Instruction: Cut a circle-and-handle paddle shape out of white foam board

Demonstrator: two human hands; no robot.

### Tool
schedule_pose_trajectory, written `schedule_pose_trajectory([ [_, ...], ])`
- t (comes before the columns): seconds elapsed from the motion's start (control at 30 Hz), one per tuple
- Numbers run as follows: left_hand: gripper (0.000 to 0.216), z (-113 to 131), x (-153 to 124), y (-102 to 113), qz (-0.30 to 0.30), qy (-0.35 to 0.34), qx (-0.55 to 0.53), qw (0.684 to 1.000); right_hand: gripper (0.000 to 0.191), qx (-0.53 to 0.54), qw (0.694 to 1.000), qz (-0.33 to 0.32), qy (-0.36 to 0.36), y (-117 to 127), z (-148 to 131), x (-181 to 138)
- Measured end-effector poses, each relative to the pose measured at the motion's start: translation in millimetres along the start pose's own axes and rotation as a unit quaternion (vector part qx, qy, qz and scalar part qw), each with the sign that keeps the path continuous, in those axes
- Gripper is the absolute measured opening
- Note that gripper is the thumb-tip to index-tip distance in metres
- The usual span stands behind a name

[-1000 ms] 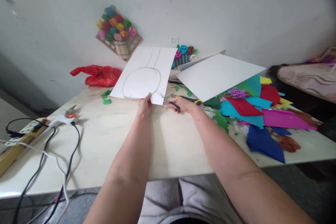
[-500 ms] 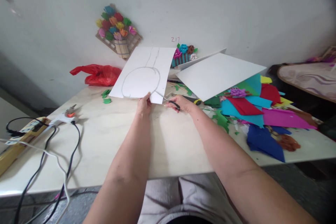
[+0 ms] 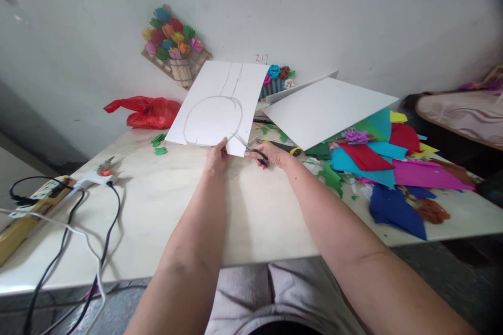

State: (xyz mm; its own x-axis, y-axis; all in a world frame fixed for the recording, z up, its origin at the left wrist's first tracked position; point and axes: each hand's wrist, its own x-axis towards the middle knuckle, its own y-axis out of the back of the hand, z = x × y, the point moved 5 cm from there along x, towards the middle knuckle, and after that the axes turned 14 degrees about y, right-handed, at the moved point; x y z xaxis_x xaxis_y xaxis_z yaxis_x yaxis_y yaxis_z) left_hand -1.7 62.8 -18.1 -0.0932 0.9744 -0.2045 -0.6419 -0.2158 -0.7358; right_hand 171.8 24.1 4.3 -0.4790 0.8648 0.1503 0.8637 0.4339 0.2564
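Observation:
My left hand (image 3: pixel 216 156) pinches the near edge of a white sheet (image 3: pixel 220 107) and holds it tilted up off the table. A pencilled oval with two lines above it is drawn on the sheet. My right hand (image 3: pixel 269 155) is closed round black-handled scissors (image 3: pixel 251 148). Their blades reach into the sheet's lower right part, at the oval's outline.
A second white sheet (image 3: pixel 326 107) lies over a heap of coloured felt pieces (image 3: pixel 377 167) on the right. A red plastic bag (image 3: pixel 147 111) lies at the back left. A power strip with cables (image 3: pixel 78 188) is on the left. Paper-flower crafts (image 3: pixel 173 42) lean on the wall.
The white sheet has tipped up a little steeper and the scissors have advanced further into it along the oval. Both hands stay close together.

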Motion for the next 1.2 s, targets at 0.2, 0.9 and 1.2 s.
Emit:
schedule_pose_trajectory([
  [0.2, 0.018, -1, 4, 2, -0.002, 0.006, -0.005, 1.000, 0.030, -0.012, 1.000, 0.000, 0.006, -2, 1, 4],
  [0.9, 0.020, -2, 6, 2, -0.006, 0.021, -0.001, 1.000, 0.045, 0.018, 1.000, 0.016, 0.020, -2, 0, 1],
  [1.2, 0.020, -2, -3, -4, -0.003, 0.021, 0.006, 1.000, 0.039, 0.031, 1.000, -0.001, 0.000, -5, -1, -1],
])
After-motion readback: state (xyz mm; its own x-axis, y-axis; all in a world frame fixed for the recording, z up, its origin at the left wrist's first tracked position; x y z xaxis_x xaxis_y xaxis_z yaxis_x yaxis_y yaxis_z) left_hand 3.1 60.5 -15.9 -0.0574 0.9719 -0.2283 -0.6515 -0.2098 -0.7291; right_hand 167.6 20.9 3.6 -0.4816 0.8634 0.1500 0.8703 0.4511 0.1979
